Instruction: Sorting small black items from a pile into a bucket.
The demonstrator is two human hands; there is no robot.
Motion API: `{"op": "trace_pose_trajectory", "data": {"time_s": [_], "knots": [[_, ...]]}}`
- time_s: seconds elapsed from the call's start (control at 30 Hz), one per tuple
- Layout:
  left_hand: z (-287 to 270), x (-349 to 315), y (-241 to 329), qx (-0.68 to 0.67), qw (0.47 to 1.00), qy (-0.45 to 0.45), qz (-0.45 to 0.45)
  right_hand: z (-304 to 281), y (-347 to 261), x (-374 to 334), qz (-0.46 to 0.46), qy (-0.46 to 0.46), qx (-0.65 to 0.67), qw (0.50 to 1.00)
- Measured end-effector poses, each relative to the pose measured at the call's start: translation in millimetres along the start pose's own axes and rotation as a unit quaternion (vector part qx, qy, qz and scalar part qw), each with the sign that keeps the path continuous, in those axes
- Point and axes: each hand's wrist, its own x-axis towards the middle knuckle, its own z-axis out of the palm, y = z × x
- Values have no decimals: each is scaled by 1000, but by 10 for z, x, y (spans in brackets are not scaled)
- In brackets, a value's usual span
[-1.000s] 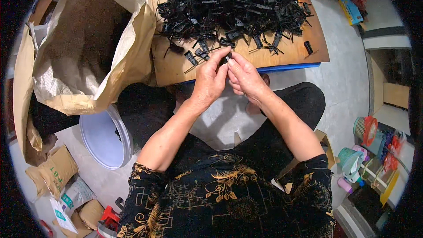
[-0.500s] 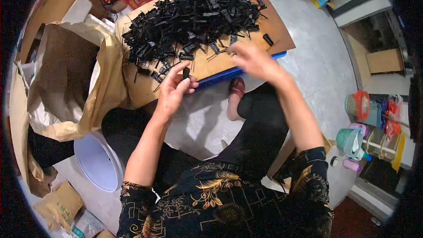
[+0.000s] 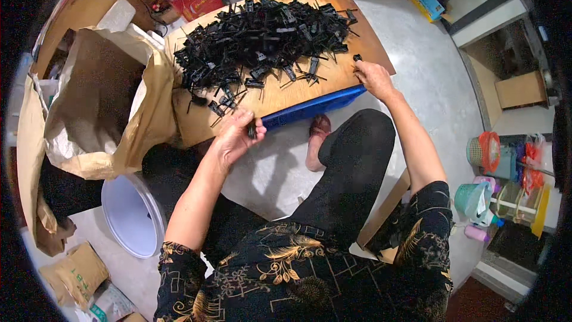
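Fingers (image 3: pixel 362 68) of the right hand (image 3: pixel 376 80) pinched together on a black part (image 3: pixel 357 58) over the worktop (image 3: pixel 330 76), near its right corner. Left hand (image 3: pixel 233 137) at the front edge, fingers curled round a second part (image 3: pixel 251 132). Bare wood between right hand and black heap (image 3: pixel 262 42); left hand close to the heap's near fringe. Both forearms stretched forward, right one reaching farther, back of hand up.

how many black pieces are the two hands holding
2: the first black piece is in the left hand, the second black piece in the right hand, over the wooden board. More could be hidden.
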Motion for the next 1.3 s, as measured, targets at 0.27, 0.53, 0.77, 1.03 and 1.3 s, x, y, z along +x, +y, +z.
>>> {"op": "trace_pose_trajectory", "data": {"time_s": [0.27,0.53,0.77,1.03,1.3], "knots": [[42,-26,-105,191,972,-35,129,-607,-1075,63,72,-150,423,890],[127,-127,-16,262,936,-98,213,-377,-2200,-179,61,-246,538,804],[50,-236,20,299,934,-53,187,-85,-2344,-144,132,-229,666,698],[-32,-91,-128,331,901,-25,279,104,-2313,-156,175,-278,713,619],[29,-47,-184,401,866,4,297,71,-2273,-177,194,-274,726,600]]}}
